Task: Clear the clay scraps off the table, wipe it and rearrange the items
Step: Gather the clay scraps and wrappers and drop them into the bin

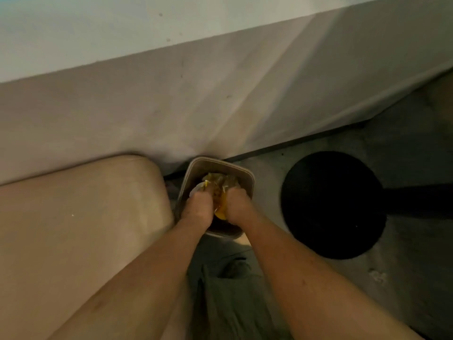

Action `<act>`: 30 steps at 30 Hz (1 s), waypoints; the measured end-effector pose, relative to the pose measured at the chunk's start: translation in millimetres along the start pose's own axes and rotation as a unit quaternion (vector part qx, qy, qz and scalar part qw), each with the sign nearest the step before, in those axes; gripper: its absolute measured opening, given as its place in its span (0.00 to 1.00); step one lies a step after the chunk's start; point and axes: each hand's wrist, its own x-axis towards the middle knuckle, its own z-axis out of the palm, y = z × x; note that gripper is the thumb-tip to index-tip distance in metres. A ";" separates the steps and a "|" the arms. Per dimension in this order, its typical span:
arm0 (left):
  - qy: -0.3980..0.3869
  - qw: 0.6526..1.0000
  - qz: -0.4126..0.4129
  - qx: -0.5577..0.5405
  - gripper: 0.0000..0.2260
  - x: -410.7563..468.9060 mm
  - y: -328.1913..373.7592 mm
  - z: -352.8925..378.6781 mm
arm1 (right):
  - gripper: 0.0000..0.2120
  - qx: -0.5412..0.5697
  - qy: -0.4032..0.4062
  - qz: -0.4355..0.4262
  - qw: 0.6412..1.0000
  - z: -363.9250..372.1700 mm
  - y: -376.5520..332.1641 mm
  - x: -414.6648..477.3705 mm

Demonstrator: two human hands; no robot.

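A beige cushioned seat point(73, 217) fills the left, against a pale wall point(171, 106). Just beside it a rounded rectangular bin point(232, 166) stands on the grey floor point(404, 278), its long axis running from the person toward the wall. The left hand point(197, 207) and right hand point(239, 204), fingers curled, grip crumpled yellowish scraps point(215, 179) inside the bin. A black round base point(331, 204) lies on the right.
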 end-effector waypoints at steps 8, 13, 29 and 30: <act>-0.004 0.994 0.069 -0.083 0.23 -71.2 18.6 -68.6 | 0.42 -0.031 0.022 0.013 0.999 -38.9 -18.7 -66.8; 0.078 0.986 0.069 -0.129 0.25 -144.4 53.3 -160.1 | 0.39 0.003 0.090 -0.009 0.996 -90.2 -54.0 -146.9; 0.172 0.970 0.124 -0.122 0.39 -400.9 151.3 -316.4 | 0.36 0.005 0.242 -0.148 0.959 -203.3 -94.3 -432.6; 0.172 0.968 0.131 -0.125 0.39 -413.1 157.4 -315.5 | 0.36 0.006 0.252 -0.155 0.955 -205.7 -88.9 -448.4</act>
